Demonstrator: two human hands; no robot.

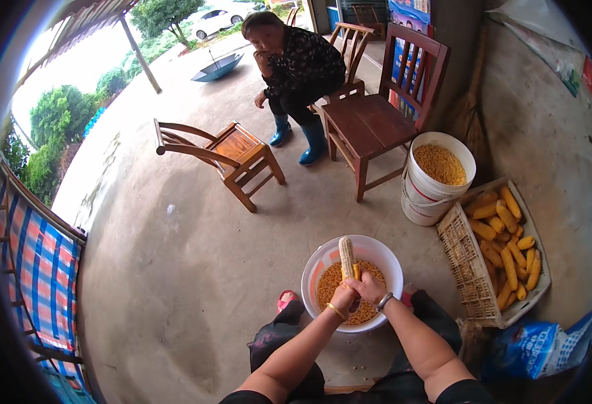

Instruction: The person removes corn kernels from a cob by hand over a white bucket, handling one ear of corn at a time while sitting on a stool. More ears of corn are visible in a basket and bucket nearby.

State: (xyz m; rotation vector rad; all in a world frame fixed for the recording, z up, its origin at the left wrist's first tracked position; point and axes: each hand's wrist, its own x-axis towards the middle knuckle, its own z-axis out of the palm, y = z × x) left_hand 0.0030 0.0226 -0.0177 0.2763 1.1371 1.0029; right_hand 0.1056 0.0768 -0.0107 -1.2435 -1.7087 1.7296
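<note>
A largely stripped, pale corn cob (346, 255) points up and away from me, gripped low down by my left hand (344, 297). Against it presses my right hand (369, 288), with its fingers wrapped round the lower part. Yellow kernels show beside the pale cob just above my fingers; whether they sit on it or on a second cob, I cannot tell. Both hands are over a white plastic tub (310, 303) between my feet. Loose yellow corn kernels (328, 283) cover the bottom of the tub. My palms and the cob's lower end are hidden.
To the right stand a plastic crate (460, 267) of unshelled corn ears (510, 262), a white bucket (422, 199) of kernels and a blue printed bag (528, 348). Ahead are a dark wooden chair (371, 121), a low wooden chair (240, 151) and a seated person (306, 65) in blue boots.
</note>
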